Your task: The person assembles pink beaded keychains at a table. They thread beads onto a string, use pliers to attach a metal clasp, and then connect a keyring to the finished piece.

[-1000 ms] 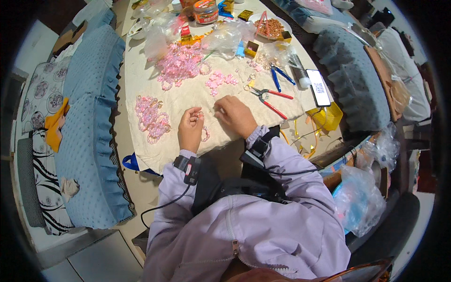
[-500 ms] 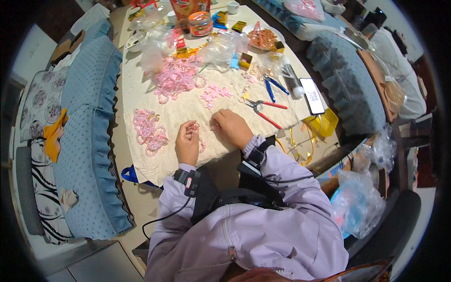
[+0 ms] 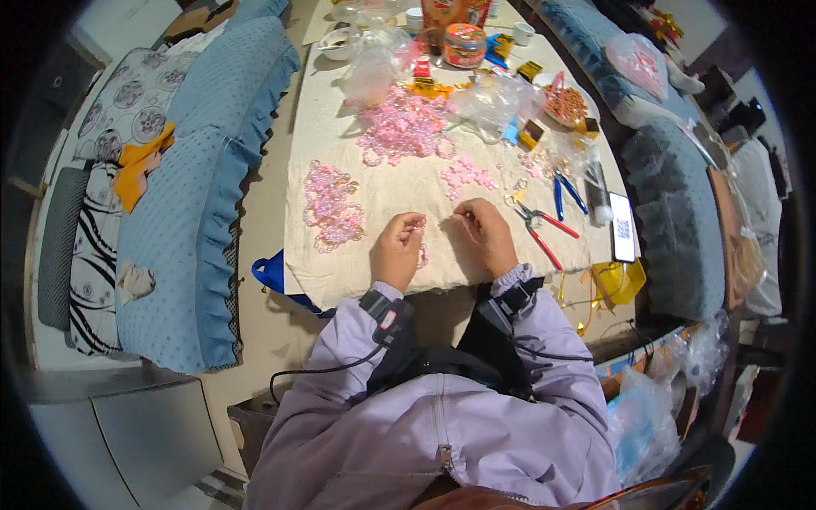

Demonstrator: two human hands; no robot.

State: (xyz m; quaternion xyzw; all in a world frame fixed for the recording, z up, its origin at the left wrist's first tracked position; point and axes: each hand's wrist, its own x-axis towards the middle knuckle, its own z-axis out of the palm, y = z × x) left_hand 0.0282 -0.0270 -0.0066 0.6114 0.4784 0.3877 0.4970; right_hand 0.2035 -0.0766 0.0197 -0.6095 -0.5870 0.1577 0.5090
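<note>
A small pink beaded bracelet [image 3: 423, 256] hangs from the closed fingers of my left hand [image 3: 397, 253], just above the near edge of the cloth. Across a short gap is my right hand [image 3: 487, 240], its fingers curled and pinched together; whatever they hold, if anything, is too small to make out. Left of my hands lies a pile of pink beaded bracelets [image 3: 330, 208]. Beyond them sit loose pink bead pieces [image 3: 467, 176] and a larger heap of pink beaded strands [image 3: 404, 127]. Red-handled pliers [image 3: 544, 225] rest beside my right hand.
Blue-handled pliers [image 3: 561, 200], a dark tube [image 3: 599, 195] and a phone [image 3: 623, 228] lie to the right. Clear plastic bags [image 3: 489, 104], an orange-lidded jar [image 3: 465, 47] and a plate of nuts [image 3: 568, 104] stand farther back. Blue-covered sofas [image 3: 204, 187] flank the table.
The view has shifted, so the table and both hands appear farther right. My hands remain near each other, with the bracelet still at the left one.
</note>
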